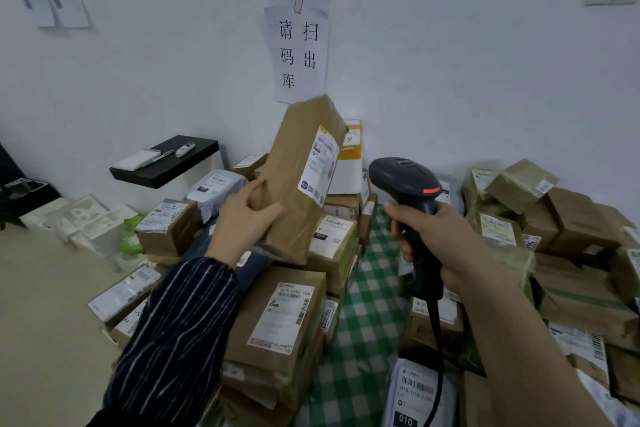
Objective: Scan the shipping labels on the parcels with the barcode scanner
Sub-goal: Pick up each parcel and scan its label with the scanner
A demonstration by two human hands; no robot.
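My left hand (pixel 242 218) grips the lower end of a long brown cardboard parcel (pixel 294 191) and holds it up, tilted, above the pile. Its white shipping label (pixel 319 165) faces right, toward the scanner. My right hand (pixel 433 236) holds the handle of a black barcode scanner (pixel 407 184) with a red stripe; its head sits just right of the label, a short gap between them. The scanner's cable runs down from the handle.
Stacks of labelled cardboard parcels (pixel 284 315) stand on the left, more parcels (pixel 571 236) on the right, with a strip of green checked cloth (pixel 360 322) between them. A black shelf (pixel 166 163) with pens juts from the wall. Paper signs (pixel 301 52) hang above.
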